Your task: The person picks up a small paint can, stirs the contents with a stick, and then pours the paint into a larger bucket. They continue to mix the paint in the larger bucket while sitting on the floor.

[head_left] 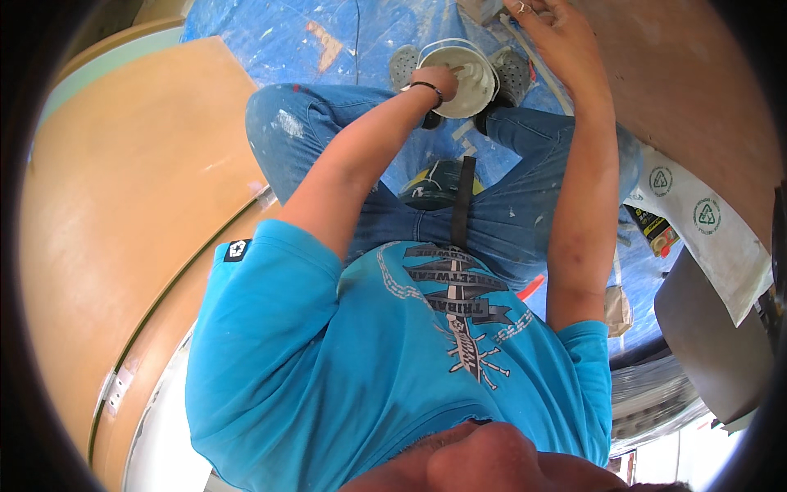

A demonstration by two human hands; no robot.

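My left hand (pixel 440 79), with a dark bracelet at the wrist, is over a white bucket (pixel 471 102) between my feet. Its fingers are closed on a tool with a brownish handle (pixel 458 70), whose lower end is hidden. Pale, thick paste (pixel 475 82) coats the inside of the bucket. My right hand (pixel 561 37) is raised beyond the bucket to the right, a ring on one finger. Its fingers are bent and partly cut off by the upper edge. Beside them is a greyish, smeared piece (pixel 482 10); what the fingers hold cannot be made out.
A paint-spotted blue sheet (pixel 279 41) covers the floor. Grey perforated shoes (pixel 512 75) flank the bucket. A large tan panel (pixel 131 205) stands left, a brown board (pixel 689 74) right. White printed plastic (pixel 697 221) and a grey panel (pixel 713 328) are at the right.
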